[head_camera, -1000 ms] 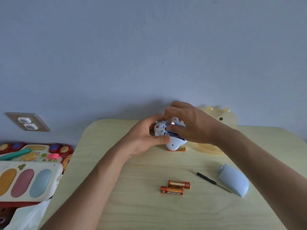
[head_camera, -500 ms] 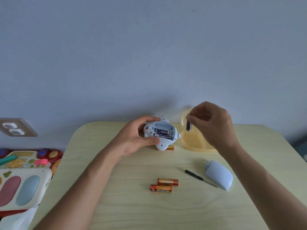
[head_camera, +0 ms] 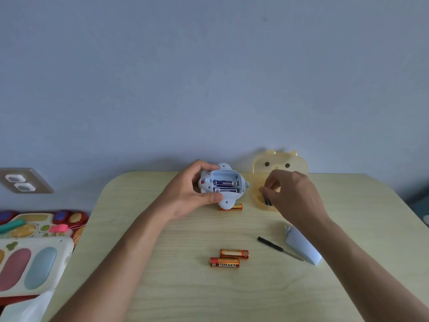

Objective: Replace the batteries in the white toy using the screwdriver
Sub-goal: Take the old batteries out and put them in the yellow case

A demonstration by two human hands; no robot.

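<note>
My left hand [head_camera: 189, 194] grips the white toy [head_camera: 222, 185] at the table's far side, its open battery bay facing up with two dark blue batteries [head_camera: 225, 183] inside. My right hand [head_camera: 290, 196] reaches into the yellow bear-shaped box [head_camera: 257, 196], fingers pinched on a dark blue battery [head_camera: 267, 201]. Two orange batteries [head_camera: 228, 257] lie side by side at the table's middle, and a third orange battery [head_camera: 236, 207] lies just under the toy. The black screwdriver [head_camera: 278, 248] rests beside the pale blue battery cover [head_camera: 301, 247], right of centre.
The box's raised lid [head_camera: 279, 162] leans against the wall. Colourful toys [head_camera: 34, 249] sit off the pale wooden table's [head_camera: 255, 293] left edge. A wall socket [head_camera: 19, 181] is at far left.
My right hand lifted a dark blue battery out of the toy, carried it right, and lowered it into the yellow box. My left hand turned the toy's open bay upward.
</note>
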